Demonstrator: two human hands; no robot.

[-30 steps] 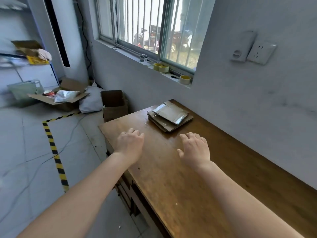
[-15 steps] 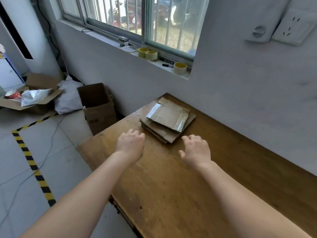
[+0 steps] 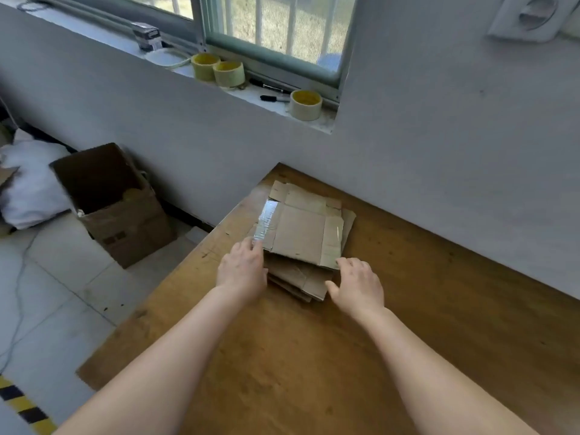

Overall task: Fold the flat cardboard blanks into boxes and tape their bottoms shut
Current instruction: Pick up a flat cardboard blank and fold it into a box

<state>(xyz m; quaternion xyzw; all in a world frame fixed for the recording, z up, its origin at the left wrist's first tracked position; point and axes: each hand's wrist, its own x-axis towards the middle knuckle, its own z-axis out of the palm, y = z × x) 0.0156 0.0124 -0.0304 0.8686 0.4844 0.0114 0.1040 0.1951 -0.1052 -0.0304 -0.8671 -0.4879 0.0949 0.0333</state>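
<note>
A stack of flat cardboard blanks (image 3: 301,233) lies on the wooden table (image 3: 314,356) near the wall, the top blank bearing strips of old shiny tape. My left hand (image 3: 243,271) touches the stack's near left corner with its fingertips. At the near right corner my right hand (image 3: 356,284) has spread fingers reaching the top blank's edge. Neither hand has closed round a blank. Three rolls of tape stand on the window sill: two together (image 3: 218,70) and one apart (image 3: 306,104).
An open cardboard box (image 3: 116,205) stands on the floor left of the table, with a white bag (image 3: 31,183) behind it. Black markers (image 3: 274,97) lie on the sill. Yellow-black floor tape (image 3: 22,406) runs at the lower left. The wall borders the table's far side.
Both hands moved forward across the table and now reach the stack's near corners. The view has closed in on the stack and tilted downward.
</note>
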